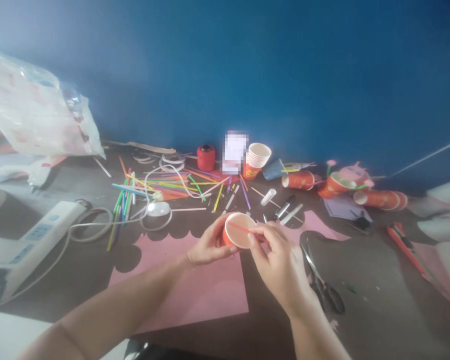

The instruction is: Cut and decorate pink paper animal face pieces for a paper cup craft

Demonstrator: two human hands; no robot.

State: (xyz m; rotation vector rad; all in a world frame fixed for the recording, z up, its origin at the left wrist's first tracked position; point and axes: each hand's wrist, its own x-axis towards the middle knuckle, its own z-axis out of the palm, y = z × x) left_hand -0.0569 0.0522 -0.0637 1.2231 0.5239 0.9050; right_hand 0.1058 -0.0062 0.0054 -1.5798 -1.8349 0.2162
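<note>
My left hand (210, 245) is wrapped round an orange-red paper cup (240, 231), whose pale open mouth is tilted toward me. Between the thumb and fingers of my right hand (273, 250) is a thin red stick (240, 228), reaching across the cup's mouth. I cannot tell whether the stick touches the rim. Under both hands lies a sheet of pink paper (195, 290) with scalloped cuts along its far edge. Black-handled scissors (322, 280) rest on the table beside my right wrist.
Loose coloured sticks (165, 185) and a white cable (187, 187) spread behind the cup. A cup stack (258, 157) stands farther back. At left are a power strip (41, 240) and a glue gun (41, 170). A red utility knife (407, 247) lies at right.
</note>
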